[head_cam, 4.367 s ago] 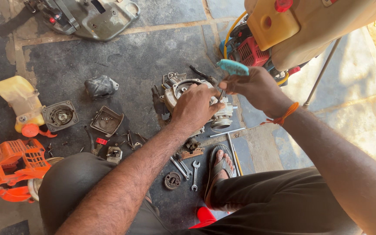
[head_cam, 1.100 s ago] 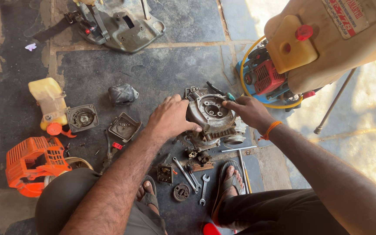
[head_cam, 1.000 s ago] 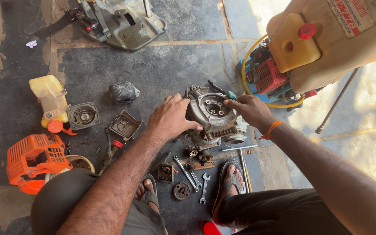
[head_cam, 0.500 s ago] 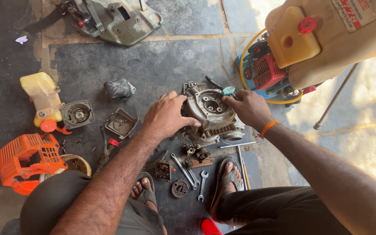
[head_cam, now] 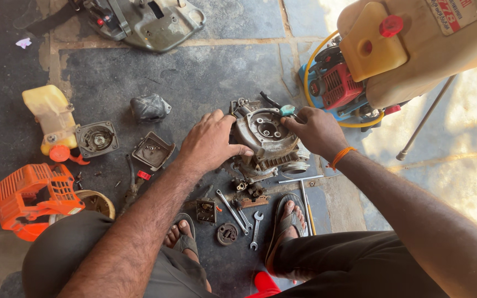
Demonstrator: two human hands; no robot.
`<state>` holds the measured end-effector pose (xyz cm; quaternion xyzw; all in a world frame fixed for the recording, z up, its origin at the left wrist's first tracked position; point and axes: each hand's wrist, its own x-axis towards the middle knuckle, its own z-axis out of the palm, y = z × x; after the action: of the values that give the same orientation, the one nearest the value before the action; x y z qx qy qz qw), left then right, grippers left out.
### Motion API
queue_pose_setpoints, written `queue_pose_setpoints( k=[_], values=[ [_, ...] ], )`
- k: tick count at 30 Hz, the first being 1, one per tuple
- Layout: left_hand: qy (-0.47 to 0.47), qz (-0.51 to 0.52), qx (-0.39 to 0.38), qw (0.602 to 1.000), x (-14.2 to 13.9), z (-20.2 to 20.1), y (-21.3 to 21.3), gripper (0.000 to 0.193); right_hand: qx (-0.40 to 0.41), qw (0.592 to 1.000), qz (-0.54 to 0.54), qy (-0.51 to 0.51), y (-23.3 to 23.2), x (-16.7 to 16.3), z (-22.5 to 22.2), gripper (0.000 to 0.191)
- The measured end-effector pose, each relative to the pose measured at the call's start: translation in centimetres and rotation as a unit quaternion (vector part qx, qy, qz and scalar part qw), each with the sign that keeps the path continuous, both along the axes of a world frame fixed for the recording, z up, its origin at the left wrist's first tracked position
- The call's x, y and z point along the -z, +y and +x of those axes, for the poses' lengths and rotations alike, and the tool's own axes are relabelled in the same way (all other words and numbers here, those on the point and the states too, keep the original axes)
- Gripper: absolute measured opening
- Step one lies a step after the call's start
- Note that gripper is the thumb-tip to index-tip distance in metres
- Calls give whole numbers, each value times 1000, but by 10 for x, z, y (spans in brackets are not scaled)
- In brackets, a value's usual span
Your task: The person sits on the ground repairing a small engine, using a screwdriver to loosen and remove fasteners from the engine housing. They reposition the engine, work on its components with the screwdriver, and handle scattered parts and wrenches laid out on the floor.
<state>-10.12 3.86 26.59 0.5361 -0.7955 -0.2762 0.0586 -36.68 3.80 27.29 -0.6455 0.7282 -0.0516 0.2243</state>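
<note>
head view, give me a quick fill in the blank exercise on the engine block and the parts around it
1. Both hands rest on the grey engine block; the left hand grips its ____ side.
2. The band on the wrist behind the right hand is ____.
3. The ribbed plastic cover at far left is ____.
4. The two small spanners lie on the floor between the person's ____.

Missing words: left; orange; orange; feet
</note>
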Motion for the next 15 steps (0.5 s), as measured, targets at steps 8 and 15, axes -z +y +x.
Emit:
queue_pose_setpoints(
  k=[8, 15],
  values=[
    [-15, -9, 13, 1000, 1, 3, -1, 93, 2, 1000, 15, 6, -4, 4, 0, 58],
    [-1, 16, -6, 1000, -6, 5, -2, 88, -11, 1000, 18, 11, -5, 1, 1, 61]
  ],
)
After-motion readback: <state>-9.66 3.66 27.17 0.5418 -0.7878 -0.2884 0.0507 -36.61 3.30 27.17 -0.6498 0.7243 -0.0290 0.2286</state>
